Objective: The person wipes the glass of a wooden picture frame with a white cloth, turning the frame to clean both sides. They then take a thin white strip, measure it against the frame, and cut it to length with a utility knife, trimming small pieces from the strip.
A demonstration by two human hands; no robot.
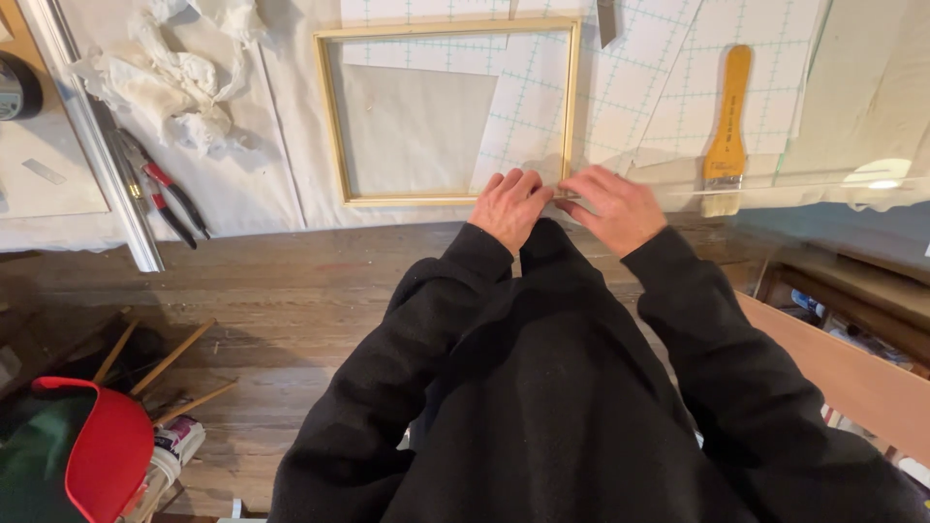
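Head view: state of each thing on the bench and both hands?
wooden frame: lying flat, empty, near right corner under the hands
left hand: fingers curled on the frame's near rail
right hand: fingers bent at the frame's corner
brush: lying flat, untouched
pliers: lying flat, jaws not clear
white rag: crumpled
grid sheets: spread flat, overlapping

Just beyond the hands lies a pale rectangular wooden frame (446, 114), bare and matt. Under it the bench (262, 184) is covered in smooth white paper sheets with a green grid (630, 87). To the right of the hands is a wooden-handled brush with a metal ferrule (727, 131); far to their left, crumpled white cloth (174, 82) and red-handled metal pliers (165, 189).
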